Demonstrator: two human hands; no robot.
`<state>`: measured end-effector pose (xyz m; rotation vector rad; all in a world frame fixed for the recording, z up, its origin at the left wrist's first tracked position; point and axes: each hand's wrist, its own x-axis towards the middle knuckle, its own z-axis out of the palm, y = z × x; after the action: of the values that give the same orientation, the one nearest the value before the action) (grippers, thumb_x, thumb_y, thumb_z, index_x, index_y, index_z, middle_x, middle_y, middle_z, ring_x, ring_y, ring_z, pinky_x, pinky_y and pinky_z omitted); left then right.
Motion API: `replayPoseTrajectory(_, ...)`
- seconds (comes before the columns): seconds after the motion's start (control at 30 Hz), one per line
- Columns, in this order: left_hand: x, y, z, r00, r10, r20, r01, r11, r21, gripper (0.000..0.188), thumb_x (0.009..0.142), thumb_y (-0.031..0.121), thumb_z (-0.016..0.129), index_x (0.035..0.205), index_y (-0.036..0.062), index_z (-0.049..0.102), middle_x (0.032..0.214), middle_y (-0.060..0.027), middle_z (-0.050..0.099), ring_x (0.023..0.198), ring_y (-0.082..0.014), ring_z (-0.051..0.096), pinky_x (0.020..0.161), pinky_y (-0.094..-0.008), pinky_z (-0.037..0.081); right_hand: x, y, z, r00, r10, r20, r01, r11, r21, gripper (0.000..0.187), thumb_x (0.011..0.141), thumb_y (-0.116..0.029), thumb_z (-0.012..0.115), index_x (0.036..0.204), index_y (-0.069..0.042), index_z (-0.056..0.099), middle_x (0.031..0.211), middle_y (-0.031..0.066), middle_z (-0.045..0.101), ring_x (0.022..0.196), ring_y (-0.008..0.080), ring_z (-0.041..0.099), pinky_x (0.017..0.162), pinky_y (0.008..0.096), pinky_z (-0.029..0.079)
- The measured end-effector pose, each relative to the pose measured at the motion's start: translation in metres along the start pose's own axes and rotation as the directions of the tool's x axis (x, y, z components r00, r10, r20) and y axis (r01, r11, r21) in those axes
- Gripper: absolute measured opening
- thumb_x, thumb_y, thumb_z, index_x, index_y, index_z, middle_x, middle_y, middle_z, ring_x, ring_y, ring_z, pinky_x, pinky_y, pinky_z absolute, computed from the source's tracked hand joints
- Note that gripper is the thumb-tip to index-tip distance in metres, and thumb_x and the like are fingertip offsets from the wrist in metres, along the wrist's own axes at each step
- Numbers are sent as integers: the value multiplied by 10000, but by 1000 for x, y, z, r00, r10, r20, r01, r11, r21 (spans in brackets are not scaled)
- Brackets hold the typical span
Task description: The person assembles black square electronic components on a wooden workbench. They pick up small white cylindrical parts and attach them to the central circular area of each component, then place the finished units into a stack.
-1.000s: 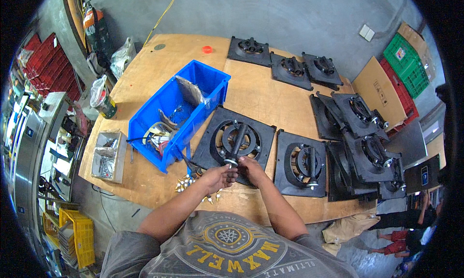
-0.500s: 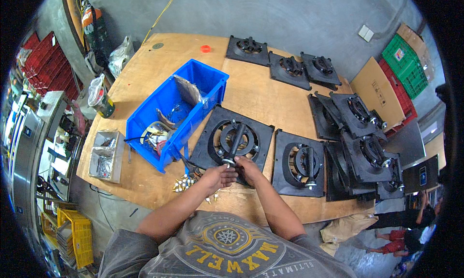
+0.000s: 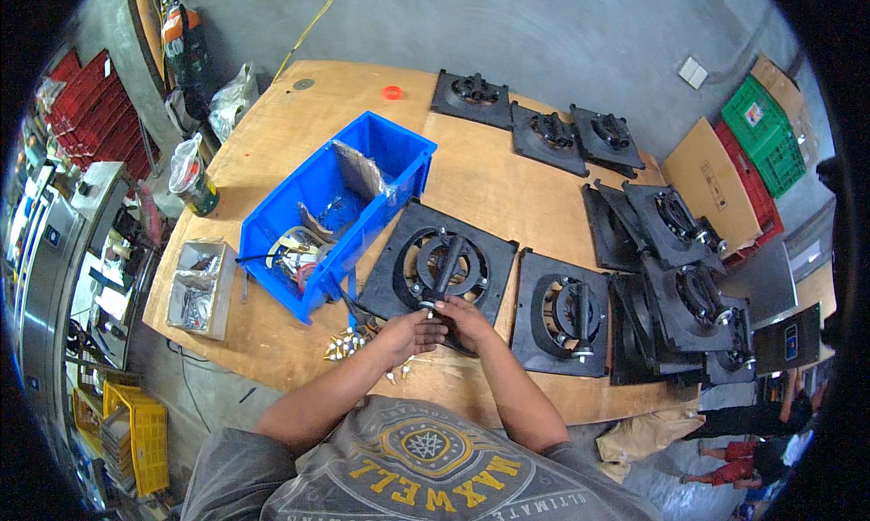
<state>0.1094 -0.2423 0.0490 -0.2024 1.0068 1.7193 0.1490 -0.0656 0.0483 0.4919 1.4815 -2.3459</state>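
Note:
A black square plate [image 3: 385,274] with a round ring and a black tube [image 3: 448,265] across it lies in front of me. At the tube's near end sits a small, pale round fitting [image 3: 427,305]. My left hand [image 3: 410,337] pinches this fitting from the left, its other fingers curled side by side. My right hand [image 3: 463,322] closes round the same end from the right. My fingers partly cover the fitting. Beside my left wrist lies a pile of small brass-coloured and white fittings [image 3: 345,343]. A similar black plate [image 3: 529,338] lies to the right.
A blue bin [image 3: 412,166] with cardboard dividers and loose parts stands to the left. Farther left are a divided parts box [image 3: 217,292] and a tub [image 3: 193,184]. More black assemblies [image 3: 675,344] are stacked at the right; several lie at the back. An orange ring [image 3: 391,93] rests behind.
The view has shifted slightly. My right fingers have moved a little farther over the tube's near end; my left hand stays nearly where it was.

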Motion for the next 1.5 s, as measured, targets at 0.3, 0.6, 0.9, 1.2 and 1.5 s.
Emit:
replayPoseTrajectory(0.3, 1, 3, 8, 961, 234, -151, -142, 877, 459, 198, 950, 258, 580, 971, 61, 587, 846, -40, 661, 737, -132, 624, 655, -277, 494, 4, 6, -4, 999, -31, -7, 31, 999, -15, 238, 897, -242, 646, 1025, -47, 598, 949, 38, 628, 870, 141, 578, 779, 278, 467)
replayPoseTrajectory(0.6, 1, -3, -5, 996, 88, 3, -88, 996, 19, 170, 966, 222, 551, 994, 61, 597, 853, -35, 652, 723, -138, 609, 643, -288, 489, 5, 3, -8, 999, 15, 51, -16, 1000, 23, 300, 890, -225, 661, 1111, -46, 566, 1054, 55, 626, 973, 176, 580, 878, 317, 459)
replayPoseTrajectory(0.9, -1, 5, -2, 999, 22, -32, -19, 995, 103, 252, 959, 300, 557, 980, 54, 607, 813, -25, 635, 709, -125, 590, 642, -283, 477, 2, 2, -6, 999, -25, 38, 26, 999, -19, 260, 913, -225, 635, 1091, -50, 563, 1009, 43, 623, 937, 172, 584, 877, 315, 455)
replayPoseTrajectory(1.2, 10, -4, -3, 978, 198, -71, -159, 917, 366, 254, 960, 304, 549, 984, 56, 601, 821, -29, 652, 709, -136, 600, 653, -281, 485, 2, 5, -5, 999, -48, 25, 49, 997, -53, 256, 912, -235, 643, 1065, -41, 576, 970, 45, 629, 906, 161, 578, 857, 310, 450)
replayPoseTrajectory(1.5, 0, 1, -2, 995, 96, -35, -92, 990, 111, 268, 922, 306, 605, 970, 43, 627, 809, -28, 650, 655, -125, 585, 602, -268, 467, 2, 5, -8, 999, -46, 4, 46, 998, -50, 274, 902, -225, 661, 1095, -47, 582, 1027, 30, 637, 969, 153, 574, 888, 318, 437)
